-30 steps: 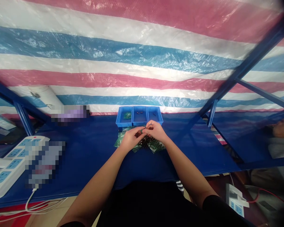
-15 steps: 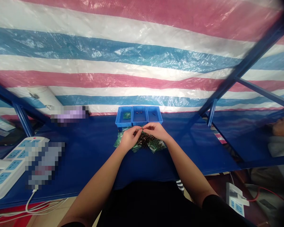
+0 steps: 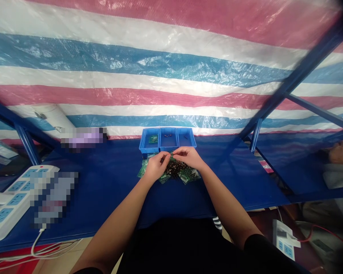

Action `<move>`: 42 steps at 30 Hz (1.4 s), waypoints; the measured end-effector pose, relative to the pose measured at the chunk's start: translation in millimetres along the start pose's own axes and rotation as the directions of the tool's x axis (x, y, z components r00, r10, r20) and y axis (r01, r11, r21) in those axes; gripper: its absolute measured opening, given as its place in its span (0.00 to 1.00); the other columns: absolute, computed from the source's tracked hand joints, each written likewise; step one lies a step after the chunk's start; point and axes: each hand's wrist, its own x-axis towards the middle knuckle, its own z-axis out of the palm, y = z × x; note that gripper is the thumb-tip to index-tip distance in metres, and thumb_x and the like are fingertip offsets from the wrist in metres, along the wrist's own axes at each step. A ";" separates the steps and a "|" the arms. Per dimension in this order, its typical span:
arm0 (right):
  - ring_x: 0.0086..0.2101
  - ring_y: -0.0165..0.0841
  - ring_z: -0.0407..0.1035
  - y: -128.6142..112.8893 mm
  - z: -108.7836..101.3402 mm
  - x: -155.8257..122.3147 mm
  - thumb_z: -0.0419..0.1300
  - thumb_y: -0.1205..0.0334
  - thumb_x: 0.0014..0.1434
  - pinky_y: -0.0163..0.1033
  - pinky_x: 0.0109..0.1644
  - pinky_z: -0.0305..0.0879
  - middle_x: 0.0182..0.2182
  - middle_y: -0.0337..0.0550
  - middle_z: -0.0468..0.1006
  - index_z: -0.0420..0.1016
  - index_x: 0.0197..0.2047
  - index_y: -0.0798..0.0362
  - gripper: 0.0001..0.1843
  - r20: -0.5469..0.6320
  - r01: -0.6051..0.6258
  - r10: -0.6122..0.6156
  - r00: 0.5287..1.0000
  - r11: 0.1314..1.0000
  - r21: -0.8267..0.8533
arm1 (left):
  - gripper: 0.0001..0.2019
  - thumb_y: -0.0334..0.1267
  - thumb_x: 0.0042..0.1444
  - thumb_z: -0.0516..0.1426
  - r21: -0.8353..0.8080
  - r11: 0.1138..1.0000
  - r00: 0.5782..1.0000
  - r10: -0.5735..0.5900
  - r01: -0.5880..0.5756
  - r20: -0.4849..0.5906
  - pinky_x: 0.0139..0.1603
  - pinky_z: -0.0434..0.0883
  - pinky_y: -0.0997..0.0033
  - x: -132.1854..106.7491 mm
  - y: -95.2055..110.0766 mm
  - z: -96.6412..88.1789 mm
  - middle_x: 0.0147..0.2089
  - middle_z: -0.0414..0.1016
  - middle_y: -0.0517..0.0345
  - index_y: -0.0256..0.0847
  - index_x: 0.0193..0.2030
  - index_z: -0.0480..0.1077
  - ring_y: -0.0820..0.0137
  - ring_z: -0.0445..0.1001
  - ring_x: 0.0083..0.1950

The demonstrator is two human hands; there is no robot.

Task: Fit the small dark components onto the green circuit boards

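My left hand (image 3: 158, 166) and my right hand (image 3: 188, 156) meet fingertip to fingertip over a pile on the blue table. Both are closed in a pinch, and whatever sits between the fingertips is too small to name. Beneath them lies a heap of small dark and coppery parts (image 3: 175, 169). Small green-printed clear bags (image 3: 185, 176) with metal pieces surround the heap. Just behind stand three joined blue bins: the left bin (image 3: 144, 144) has a green bag in it, the middle bin (image 3: 168, 144) a small part, the right bin (image 3: 187, 142) a small dark piece.
A white power strip (image 3: 20, 194) and a blurred-out item with a cable lie on the left. A white cylinder (image 3: 55, 118) and a pixelated purple object (image 3: 88, 137) are at the back left. Blue frame posts (image 3: 256, 140) flank the table (image 3: 231, 182). Another person's hand (image 3: 342, 151) shows far right.
Both hands stay almost in place, with only a slight shift of the fingers at the pinch. The bins and the pile look the same.
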 end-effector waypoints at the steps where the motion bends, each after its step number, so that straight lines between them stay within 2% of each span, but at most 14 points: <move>1: 0.31 0.32 0.72 0.1 0.3 0.1 0.67 0.52 0.50 0.37 0.34 0.69 0.33 0.45 0.80 0.80 0.38 0.54 0.16 -0.005 -0.002 0.002 1.000 1.000 0.000 | 0.12 0.45 0.63 0.51 0.005 1.000 1.000 -0.006 0.006 0.001 0.27 0.64 0.77 -0.2 0.0 0.1 0.27 0.73 0.62 0.42 0.42 0.71 0.75 0.70 0.26; 7: 0.31 0.32 0.73 1.2 1.6 0.5 0.66 0.52 0.51 0.37 0.35 0.69 0.34 0.45 0.80 0.80 0.38 0.54 0.15 -0.012 0.009 -0.009 1.000 1.000 0.003 | 0.13 0.45 0.63 0.52 -0.025 1.000 1.000 0.009 -0.009 -0.020 0.27 0.65 0.76 -0.6 -0.8 1.2 0.27 0.72 0.62 0.42 0.49 0.69 0.75 0.69 0.24; 11: 0.31 0.33 0.73 3.3 1.4 0.7 0.66 0.52 0.50 0.37 0.35 0.69 0.34 0.45 0.81 0.80 0.39 0.54 0.16 -0.021 0.004 -0.004 1.000 1.000 -0.005 | 0.12 0.45 0.63 0.51 0.008 1.000 1.000 0.013 -0.013 -0.025 0.26 0.64 0.77 0.0 -1.3 1.4 0.26 0.70 0.63 0.42 0.45 0.70 0.75 0.68 0.24; 17: 0.32 0.33 0.73 3.4 3.9 0.3 0.67 0.52 0.49 0.38 0.36 0.70 0.34 0.45 0.80 0.79 0.40 0.54 0.18 -0.017 0.004 -0.003 1.000 1.000 0.023 | 0.12 0.46 0.64 0.49 0.006 0.999 0.999 -0.054 0.054 0.004 0.28 0.65 0.76 0.8 -2.8 1.9 0.25 0.72 0.63 0.42 0.44 0.69 0.73 0.71 0.25; 21: 0.33 0.33 0.73 1.5 5.1 -0.6 0.66 0.51 0.50 0.39 0.37 0.71 0.34 0.45 0.80 0.79 0.40 0.54 0.17 -0.003 0.008 -0.008 1.000 1.000 0.007 | 0.13 0.47 0.64 0.49 0.021 0.999 0.999 -0.040 0.040 0.003 0.28 0.65 0.76 0.6 -1.7 1.0 0.25 0.72 0.62 0.42 0.42 0.69 0.73 0.71 0.25; 27: 0.31 0.33 0.74 1.2 4.0 0.3 0.66 0.52 0.51 0.39 0.37 0.71 0.31 0.45 0.80 0.79 0.39 0.55 0.17 -0.044 -0.007 0.009 0.999 0.999 0.047 | 0.13 0.46 0.64 0.51 -0.003 1.000 1.000 -0.011 0.011 0.006 0.26 0.64 0.77 -0.4 1.0 0.0 0.26 0.71 0.63 0.42 0.49 0.68 0.75 0.69 0.24; 37: 0.30 0.33 0.74 0.9 6.0 -0.1 0.66 0.51 0.51 0.38 0.36 0.70 0.32 0.45 0.80 0.78 0.40 0.54 0.18 -0.010 0.008 -0.008 1.000 0.999 0.033 | 0.13 0.46 0.65 0.49 0.020 1.000 1.000 -0.025 0.025 0.008 0.27 0.63 0.77 -0.4 2.5 -0.5 0.26 0.71 0.63 0.42 0.40 0.70 0.75 0.68 0.25; 42: 0.30 0.33 0.74 3.9 5.5 0.8 0.65 0.52 0.52 0.38 0.37 0.70 0.31 0.44 0.80 0.79 0.40 0.54 0.16 -0.038 0.003 -0.002 0.999 0.999 0.038 | 0.13 0.46 0.63 0.51 -0.004 1.000 1.000 -0.010 0.010 -0.010 0.28 0.64 0.76 -1.0 1.9 0.1 0.26 0.70 0.63 0.42 0.47 0.69 0.75 0.68 0.24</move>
